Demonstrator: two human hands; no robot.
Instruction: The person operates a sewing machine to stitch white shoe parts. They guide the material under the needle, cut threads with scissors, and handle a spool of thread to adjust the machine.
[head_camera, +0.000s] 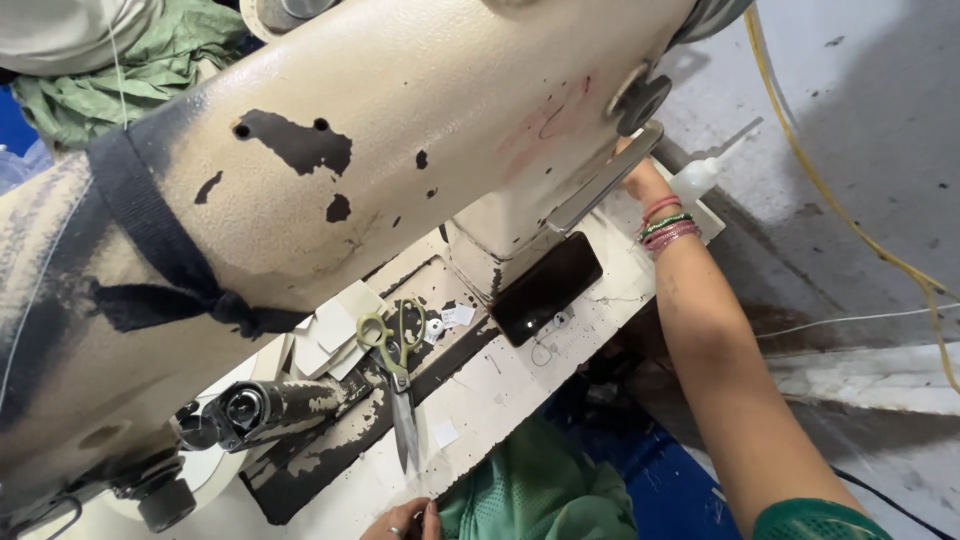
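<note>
chipped cream sewing machine (400, 130), black patches

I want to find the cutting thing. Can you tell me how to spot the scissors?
Start at the big cream sewing machine with chipped paint. Below its arm, on the worn machine bed, the scissors lie flat beside pale card pieces. They alone have yellow-green handle loops and long grey blades, which point toward the left hand.
</note>
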